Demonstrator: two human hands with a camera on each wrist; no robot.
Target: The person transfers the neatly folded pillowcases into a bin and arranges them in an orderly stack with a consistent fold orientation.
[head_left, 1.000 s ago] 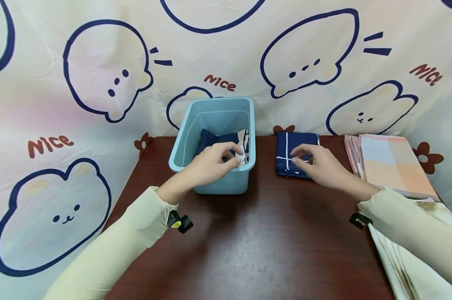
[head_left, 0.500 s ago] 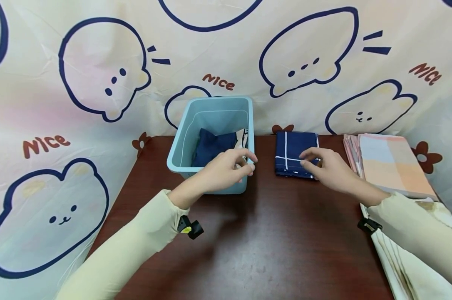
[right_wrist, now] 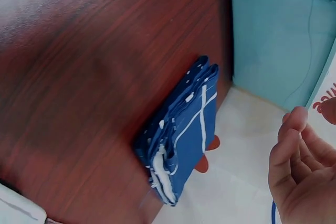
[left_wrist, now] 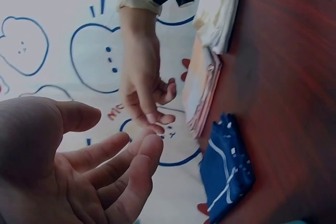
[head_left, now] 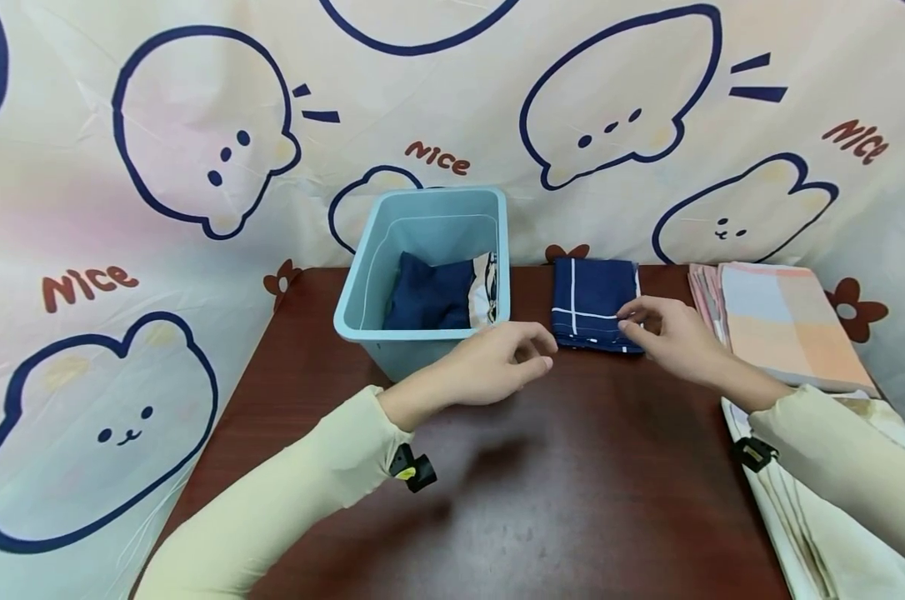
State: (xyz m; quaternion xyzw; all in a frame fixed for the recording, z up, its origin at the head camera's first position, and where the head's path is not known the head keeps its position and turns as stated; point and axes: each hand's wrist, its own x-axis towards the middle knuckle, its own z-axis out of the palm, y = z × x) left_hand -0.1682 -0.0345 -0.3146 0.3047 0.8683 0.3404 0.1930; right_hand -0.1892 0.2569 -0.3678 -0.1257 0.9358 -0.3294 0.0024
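Note:
My left hand (head_left: 497, 363) hovers over the table just in front of the blue bin's near right corner, fingers loosely bent and holding nothing. Above the front right corner of a folded navy cloth (head_left: 593, 293) with white lines hangs my right hand (head_left: 672, 337); its thumb and fingers are apart with nothing between them. In the right wrist view, a gap separates the navy cloth (right_wrist: 191, 129) from the fingers (right_wrist: 286, 156). The light blue bin (head_left: 422, 336) holds a dark navy cloth (head_left: 430, 292) and a beige patterned cloth (head_left: 482, 292).
On the table's right side lies a folded pastel checked cloth (head_left: 790, 325). Nearer, a cream cloth (head_left: 805, 517) runs along the right edge, partly under the right sleeve. A printed curtain (head_left: 452, 100) stands behind and beside the brown table (head_left: 572, 500).
My left hand has moved right and nearer, from over the bin's front to just before its right corner. The right hand has shifted slightly right. The folded navy cloth stays in place.

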